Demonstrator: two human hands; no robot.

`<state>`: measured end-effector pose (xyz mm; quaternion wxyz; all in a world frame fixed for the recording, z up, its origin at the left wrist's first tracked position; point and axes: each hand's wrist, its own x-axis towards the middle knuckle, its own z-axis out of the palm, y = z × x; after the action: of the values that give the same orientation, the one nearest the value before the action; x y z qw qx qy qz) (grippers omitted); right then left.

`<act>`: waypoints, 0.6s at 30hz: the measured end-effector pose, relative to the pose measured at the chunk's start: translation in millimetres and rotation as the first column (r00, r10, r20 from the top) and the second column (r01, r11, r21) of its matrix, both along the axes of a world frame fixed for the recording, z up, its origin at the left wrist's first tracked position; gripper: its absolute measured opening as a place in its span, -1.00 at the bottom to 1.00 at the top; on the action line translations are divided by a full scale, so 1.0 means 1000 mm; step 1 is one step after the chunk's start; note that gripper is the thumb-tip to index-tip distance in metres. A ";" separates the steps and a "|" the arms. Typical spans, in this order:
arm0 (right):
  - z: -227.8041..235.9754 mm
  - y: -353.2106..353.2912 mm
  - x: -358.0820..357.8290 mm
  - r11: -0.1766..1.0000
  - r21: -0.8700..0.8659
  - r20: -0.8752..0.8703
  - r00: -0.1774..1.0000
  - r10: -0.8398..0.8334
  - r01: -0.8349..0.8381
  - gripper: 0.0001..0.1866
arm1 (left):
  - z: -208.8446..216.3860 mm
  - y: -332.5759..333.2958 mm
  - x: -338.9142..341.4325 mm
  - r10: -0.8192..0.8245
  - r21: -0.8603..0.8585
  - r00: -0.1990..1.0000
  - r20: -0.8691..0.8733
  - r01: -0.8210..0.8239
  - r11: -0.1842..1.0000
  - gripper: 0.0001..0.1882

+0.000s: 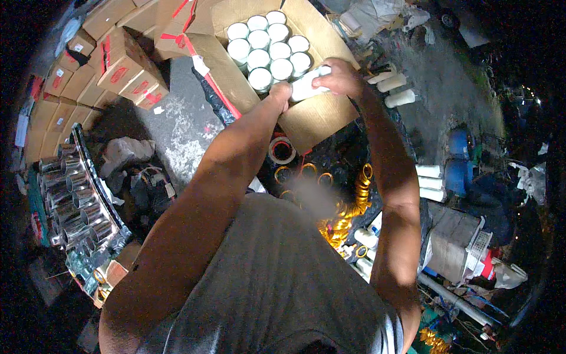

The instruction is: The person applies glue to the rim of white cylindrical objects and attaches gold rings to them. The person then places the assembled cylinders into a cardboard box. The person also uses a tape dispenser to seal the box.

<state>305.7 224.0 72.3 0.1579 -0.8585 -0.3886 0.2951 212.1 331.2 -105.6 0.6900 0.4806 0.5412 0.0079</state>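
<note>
An open cardboard box [321,124] stands in front of me, with rows of upright cylinders [258,39] inside that have pale, round tops. A white wrapped cylinder [306,86] lies tilted on its side at the box's near right part. My right hand [343,78] is closed round its right end, thumb and fingers on the white surface. At its other end, my left hand [282,95] grips with bent fingers, close to the front row of cylinders. Part of the left fingers is hidden.
Sealed cartons [127,68] are stacked at the left. Below them, shiny metal cylinders [79,197] fill a rack. A tape roll [282,151] and gold rings [361,197] lie between my arms. White rolls [401,98] lie right of the box, with a grey crate [454,242] farther down.
</note>
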 end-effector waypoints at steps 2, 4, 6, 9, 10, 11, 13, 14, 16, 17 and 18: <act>0.011 0.058 -0.028 0.984 0.025 -0.040 0.983 0.178 -0.177 -0.45 | -0.118 0.078 -0.006 -0.271 0.286 0.951 -0.148 0.304 0.909 -0.56; -0.037 0.057 -0.023 0.989 0.013 0.295 0.946 0.135 -0.145 -0.43 | -0.138 0.069 0.008 -0.621 0.397 0.654 -0.432 0.756 0.521 -0.59; -0.042 0.051 -0.033 0.990 -0.086 0.259 0.957 0.128 -0.109 -0.38 | -0.127 0.048 0.013 -0.545 0.335 0.746 -0.384 0.662 0.670 -0.59; -0.085 0.056 -0.034 0.959 -0.215 0.360 0.897 0.256 -0.187 -0.42 | -0.104 0.038 -0.002 -0.385 0.281 0.858 -0.339 0.484 0.829 -0.60; -0.107 0.057 -0.029 0.949 -0.245 0.417 0.862 0.288 -0.199 -0.44 | -0.096 0.036 -0.003 -0.371 0.278 0.868 -0.330 0.465 0.841 -0.60; -0.111 0.064 -0.031 0.920 -0.317 0.442 0.821 0.360 -0.232 -0.52 | -0.091 0.038 -0.004 -0.354 0.280 0.877 -0.325 0.447 0.850 -0.61; -0.115 0.067 -0.026 0.910 -0.293 0.465 0.788 0.404 -0.295 -0.56 | -0.084 0.038 -0.006 -0.332 0.288 0.888 -0.318 0.424 0.858 -0.61; -0.115 0.066 -0.026 0.903 -0.280 0.473 0.772 0.424 -0.325 -0.57 | -0.083 0.040 -0.007 -0.325 0.294 0.893 -0.312 0.416 0.861 -0.61; -0.116 0.069 -0.024 0.920 -0.270 0.485 0.785 0.385 -0.284 -0.65 | -0.082 0.042 -0.011 -0.316 0.308 0.894 -0.319 0.413 0.857 -0.62; -0.120 0.073 -0.019 0.930 -0.280 0.480 0.804 0.352 -0.239 -0.67 | -0.081 0.043 -0.010 -0.320 0.317 0.889 -0.327 0.422 0.849 -0.62; -0.120 0.073 -0.015 0.934 -0.298 0.474 0.819 0.322 -0.195 -0.68 | -0.081 0.043 -0.009 -0.324 0.324 0.887 -0.330 0.429 0.843 -0.62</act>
<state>290.7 297.2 -47.6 -0.0970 -0.8570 -0.4924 0.1171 203.0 373.8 -186.3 0.4910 0.7018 0.5090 -0.0855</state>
